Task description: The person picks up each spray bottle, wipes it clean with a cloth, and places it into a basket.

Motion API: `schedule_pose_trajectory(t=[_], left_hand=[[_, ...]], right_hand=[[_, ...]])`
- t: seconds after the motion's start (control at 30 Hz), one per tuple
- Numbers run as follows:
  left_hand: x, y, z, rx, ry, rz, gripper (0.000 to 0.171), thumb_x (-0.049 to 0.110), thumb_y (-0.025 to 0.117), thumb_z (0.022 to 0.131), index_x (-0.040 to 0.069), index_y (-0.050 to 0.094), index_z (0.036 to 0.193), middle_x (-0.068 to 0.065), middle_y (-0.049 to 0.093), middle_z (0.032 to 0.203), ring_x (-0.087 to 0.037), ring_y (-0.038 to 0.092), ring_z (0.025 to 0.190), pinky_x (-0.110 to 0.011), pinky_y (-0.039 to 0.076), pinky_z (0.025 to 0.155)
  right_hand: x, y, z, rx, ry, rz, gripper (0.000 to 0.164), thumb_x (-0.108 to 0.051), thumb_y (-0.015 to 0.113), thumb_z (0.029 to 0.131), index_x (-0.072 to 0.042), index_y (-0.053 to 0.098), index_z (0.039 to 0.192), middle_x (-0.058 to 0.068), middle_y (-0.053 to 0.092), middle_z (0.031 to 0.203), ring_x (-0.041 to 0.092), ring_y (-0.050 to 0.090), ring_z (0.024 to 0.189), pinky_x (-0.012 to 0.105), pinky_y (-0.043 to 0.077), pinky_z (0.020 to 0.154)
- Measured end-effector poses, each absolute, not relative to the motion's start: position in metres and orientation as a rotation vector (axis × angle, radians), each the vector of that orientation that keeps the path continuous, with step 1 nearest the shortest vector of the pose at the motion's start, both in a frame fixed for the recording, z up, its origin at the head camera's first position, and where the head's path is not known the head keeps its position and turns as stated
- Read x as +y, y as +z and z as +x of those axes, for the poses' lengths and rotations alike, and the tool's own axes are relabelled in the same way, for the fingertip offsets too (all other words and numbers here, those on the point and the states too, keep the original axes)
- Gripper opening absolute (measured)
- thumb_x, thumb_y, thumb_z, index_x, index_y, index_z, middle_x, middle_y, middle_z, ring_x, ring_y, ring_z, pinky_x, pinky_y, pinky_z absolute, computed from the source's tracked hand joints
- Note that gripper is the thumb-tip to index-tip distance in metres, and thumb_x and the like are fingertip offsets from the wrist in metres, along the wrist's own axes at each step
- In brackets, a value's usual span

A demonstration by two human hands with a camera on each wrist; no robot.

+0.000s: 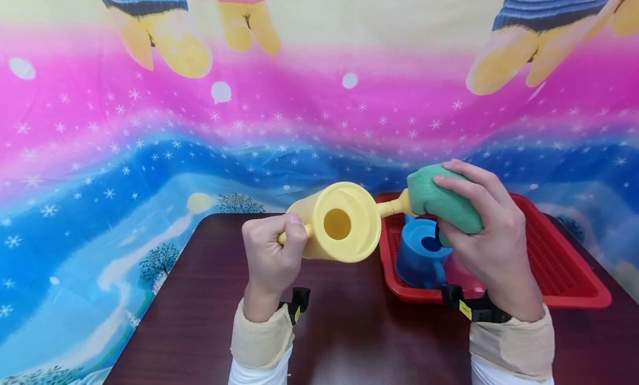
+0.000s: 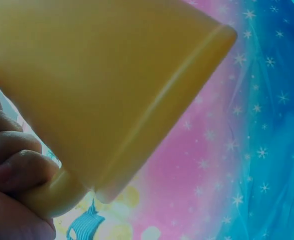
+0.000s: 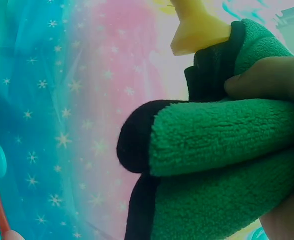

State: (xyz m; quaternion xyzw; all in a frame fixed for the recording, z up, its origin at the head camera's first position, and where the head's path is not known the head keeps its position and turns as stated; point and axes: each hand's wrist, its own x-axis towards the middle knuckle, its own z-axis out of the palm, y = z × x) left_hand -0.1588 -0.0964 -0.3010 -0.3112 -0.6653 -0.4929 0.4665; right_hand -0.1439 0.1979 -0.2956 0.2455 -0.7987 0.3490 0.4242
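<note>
A yellow toy watering can (image 1: 356,241) is held up above the table, its round top opening facing the head camera. My left hand (image 1: 273,252) grips its handle (image 2: 57,195), fingers curled round the loop. The spout (image 1: 391,207) points right, and its flared tip (image 3: 199,35) meets a folded green cloth (image 1: 444,196) with a black edge. My right hand (image 1: 491,229) holds this cloth (image 3: 226,135), thumb on one side and fingers over the other. In the head view the cloth covers the end of the spout.
A red plastic basket (image 1: 574,274) stands at the right of the dark wooden table (image 1: 189,318). Inside it are a blue watering can (image 1: 419,257) and a pink item (image 1: 461,271), partly hidden by my right hand. A printed backdrop (image 1: 319,113) hangs behind the table.
</note>
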Motion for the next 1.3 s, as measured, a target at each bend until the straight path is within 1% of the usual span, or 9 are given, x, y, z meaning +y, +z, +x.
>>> schedule_pose_trajectory(t=[0.17,0.33,0.43,0.6,0.7,0.9,1.0,1.17,1.3], left_hand=[[-0.098,-0.301,-0.159,-1.625,-1.205,-0.773,0.044,0.007,0.049,0.086,0.015,0.035,0.045,0.003,0.032,0.044,-0.005,0.030,0.039,-0.018,0.018,0.039],[-0.099,-0.300,-0.160,-1.620,-1.200,-0.776,0.044,0.007,0.049,0.086,0.015,0.035,0.045,0.003,0.032,0.045,-0.005,0.029,0.039,-0.018,0.018,0.039],[-0.100,-0.300,-0.160,-1.601,-1.217,-0.769,0.043,0.006,0.048,0.086,0.014,0.035,0.045,0.003,0.032,0.045,-0.006,0.028,0.039,-0.018,0.017,0.040],[-0.100,-0.297,-0.161,-1.563,-1.250,-0.773,0.043,0.006,0.047,0.087,0.013,0.035,0.046,0.002,0.032,0.045,-0.007,0.028,0.040,-0.019,0.017,0.040],[-0.100,-0.297,-0.162,-1.557,-1.232,-0.759,0.043,0.007,0.047,0.087,0.012,0.036,0.046,0.001,0.032,0.045,-0.008,0.028,0.040,-0.020,0.017,0.041],[-0.098,-0.299,-0.165,-1.563,-1.113,-0.677,0.045,0.006,0.049,0.088,0.014,0.033,0.047,0.002,0.028,0.046,-0.008,0.025,0.041,-0.021,0.016,0.042],[-0.096,-0.301,-0.166,-1.571,-1.052,-0.655,0.044,0.006,0.050,0.087,0.014,0.034,0.047,0.002,0.028,0.046,-0.008,0.024,0.041,-0.021,0.015,0.042],[-0.092,-0.303,-0.166,-1.577,-0.967,-0.636,0.040,0.005,0.052,0.084,0.014,0.037,0.048,0.003,0.028,0.046,-0.008,0.023,0.042,-0.019,0.015,0.041],[-0.088,-0.304,-0.167,-1.598,-0.929,-0.635,0.039,0.005,0.054,0.084,0.014,0.039,0.048,0.003,0.031,0.046,-0.008,0.025,0.042,-0.019,0.018,0.040]], right_hand=[[0.198,-0.297,-0.147,-1.992,0.888,0.605,0.074,0.019,0.080,0.060,-0.005,0.067,0.129,0.013,0.056,0.145,0.014,0.049,0.135,0.013,0.041,0.101],[0.199,-0.298,-0.149,-1.962,0.868,0.552,0.068,0.015,0.079,0.064,-0.005,0.067,0.129,0.014,0.057,0.144,0.013,0.049,0.134,0.013,0.040,0.102],[0.200,-0.300,-0.149,-1.955,0.862,0.495,0.067,0.015,0.079,0.065,-0.004,0.068,0.128,0.015,0.057,0.143,0.010,0.049,0.134,0.013,0.039,0.101],[0.202,-0.299,-0.149,-1.977,0.879,0.475,0.070,0.019,0.080,0.063,-0.004,0.068,0.128,0.014,0.057,0.143,0.010,0.048,0.134,0.011,0.039,0.098],[0.201,-0.297,-0.148,-1.999,0.894,0.526,0.072,0.020,0.080,0.062,-0.005,0.067,0.129,0.014,0.056,0.144,0.012,0.048,0.133,0.013,0.040,0.098],[0.192,-0.295,-0.144,-2.083,0.888,0.600,0.080,0.019,0.084,0.060,-0.007,0.065,0.133,0.011,0.056,0.144,0.012,0.048,0.133,0.011,0.040,0.097],[0.185,-0.297,-0.143,-2.099,0.862,0.622,0.084,0.019,0.086,0.057,-0.009,0.064,0.134,0.011,0.056,0.143,0.015,0.050,0.131,0.009,0.039,0.096],[0.172,-0.298,-0.142,-2.111,0.832,0.666,0.087,0.015,0.089,0.055,-0.011,0.064,0.134,0.011,0.057,0.141,0.028,0.054,0.126,0.007,0.038,0.095],[0.161,-0.295,-0.138,-2.130,0.838,0.732,0.085,0.010,0.091,0.056,-0.013,0.064,0.134,0.010,0.057,0.140,0.029,0.055,0.124,0.008,0.040,0.093]])
